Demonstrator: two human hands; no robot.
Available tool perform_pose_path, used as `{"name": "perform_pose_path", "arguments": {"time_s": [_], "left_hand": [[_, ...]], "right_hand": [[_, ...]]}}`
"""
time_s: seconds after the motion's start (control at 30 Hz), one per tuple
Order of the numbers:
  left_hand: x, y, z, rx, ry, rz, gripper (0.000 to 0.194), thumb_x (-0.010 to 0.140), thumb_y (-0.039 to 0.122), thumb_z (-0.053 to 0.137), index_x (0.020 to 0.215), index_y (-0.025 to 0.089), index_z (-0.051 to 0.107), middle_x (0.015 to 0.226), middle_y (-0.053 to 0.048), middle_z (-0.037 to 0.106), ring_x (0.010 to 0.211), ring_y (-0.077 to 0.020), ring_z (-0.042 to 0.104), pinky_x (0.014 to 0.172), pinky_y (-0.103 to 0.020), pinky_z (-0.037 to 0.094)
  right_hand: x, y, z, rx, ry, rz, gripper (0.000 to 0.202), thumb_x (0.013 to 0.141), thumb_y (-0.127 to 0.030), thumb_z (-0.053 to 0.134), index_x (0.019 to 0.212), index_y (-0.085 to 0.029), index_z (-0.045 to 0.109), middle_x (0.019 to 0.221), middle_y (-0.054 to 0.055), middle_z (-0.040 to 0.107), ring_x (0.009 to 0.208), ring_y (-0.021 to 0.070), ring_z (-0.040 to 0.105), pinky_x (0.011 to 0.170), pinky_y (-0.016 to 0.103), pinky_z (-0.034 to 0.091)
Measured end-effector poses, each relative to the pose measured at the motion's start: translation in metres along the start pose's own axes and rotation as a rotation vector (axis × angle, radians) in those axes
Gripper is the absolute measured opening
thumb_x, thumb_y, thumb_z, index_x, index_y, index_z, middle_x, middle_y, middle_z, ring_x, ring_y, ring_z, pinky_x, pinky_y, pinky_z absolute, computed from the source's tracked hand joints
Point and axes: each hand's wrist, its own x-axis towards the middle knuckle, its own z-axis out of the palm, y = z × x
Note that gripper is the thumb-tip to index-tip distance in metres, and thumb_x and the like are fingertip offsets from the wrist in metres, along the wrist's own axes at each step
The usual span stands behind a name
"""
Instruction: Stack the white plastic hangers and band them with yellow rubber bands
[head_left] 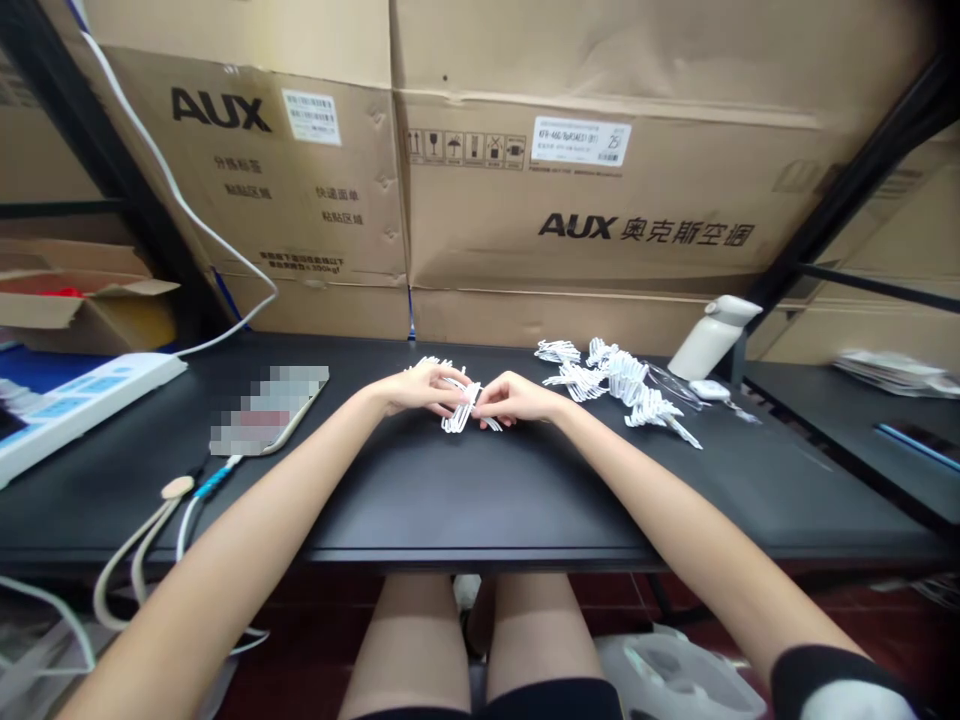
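My left hand [427, 388] is closed around a folded bundle of thin white cord [459, 412], whose looped ends stick out below the fingers. Close beside it, my right hand [517, 398] has its fingers pinched at the bundle's right side, by a small dark spot that may be a tie. More white strands [435, 364] show behind my left hand, partly hidden by it. To the right of my hands lies a pile of similar white cord bundles [628, 376], each gathered at its middle. Exactly what my right fingertips grip is too small to make out.
A white bottle [712, 335] and a small white case [709, 390] are at the right on the black table [480, 510]. At the left lie a phone [274, 410] with a cable and a white power strip [90, 405]. Large cardboard boxes [480, 230] stand behind.
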Motion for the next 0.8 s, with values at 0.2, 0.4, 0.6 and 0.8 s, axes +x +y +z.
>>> {"name": "perform_pose_path", "arguments": {"time_s": [0.2, 0.4, 0.6, 0.8], "left_hand": [[0.002, -0.001, 0.002, 0.009, 0.042, 0.009, 0.056, 0.063, 0.045, 0.076, 0.110, 0.016, 0.063, 0.094, -0.012, 0.072, 0.091, -0.0264, 0.067, 0.080, -0.039, 0.055], [0.000, 0.002, 0.005, 0.032, 0.078, -0.004, 0.058, 0.063, 0.051, 0.074, 0.107, 0.016, 0.065, 0.090, -0.011, 0.071, 0.088, -0.0253, 0.067, 0.076, -0.037, 0.055], [-0.002, 0.007, 0.007, 0.130, 0.066, 0.063, 0.054, 0.069, 0.051, 0.069, 0.113, 0.020, 0.064, 0.089, -0.008, 0.071, 0.086, -0.0227, 0.066, 0.068, -0.030, 0.054], [-0.003, 0.008, 0.000, 0.051, 0.139, 0.080, 0.060, 0.061, 0.047, 0.076, 0.112, 0.019, 0.065, 0.096, -0.009, 0.071, 0.087, -0.0242, 0.066, 0.070, -0.032, 0.054]], "right_hand": [[0.000, 0.000, 0.001, -0.007, 0.019, 0.010, 0.033, 0.075, -0.040, 0.065, 0.081, -0.008, 0.070, 0.072, 0.007, 0.068, 0.042, 0.0060, 0.048, 0.040, 0.019, 0.036], [0.001, -0.002, 0.005, -0.033, 0.039, 0.000, 0.036, 0.076, -0.043, 0.064, 0.079, -0.008, 0.069, 0.072, 0.008, 0.068, 0.047, 0.0088, 0.055, 0.041, 0.018, 0.035], [0.000, -0.009, 0.009, -0.038, 0.031, -0.060, 0.034, 0.077, -0.041, 0.063, 0.073, -0.008, 0.068, 0.052, 0.002, 0.060, 0.044, 0.0078, 0.050, 0.045, 0.019, 0.037], [0.005, -0.007, 0.015, 0.016, 0.174, -0.045, 0.037, 0.074, -0.047, 0.065, 0.073, -0.010, 0.067, 0.065, 0.005, 0.065, 0.042, 0.0068, 0.049, 0.041, 0.020, 0.036]]}}
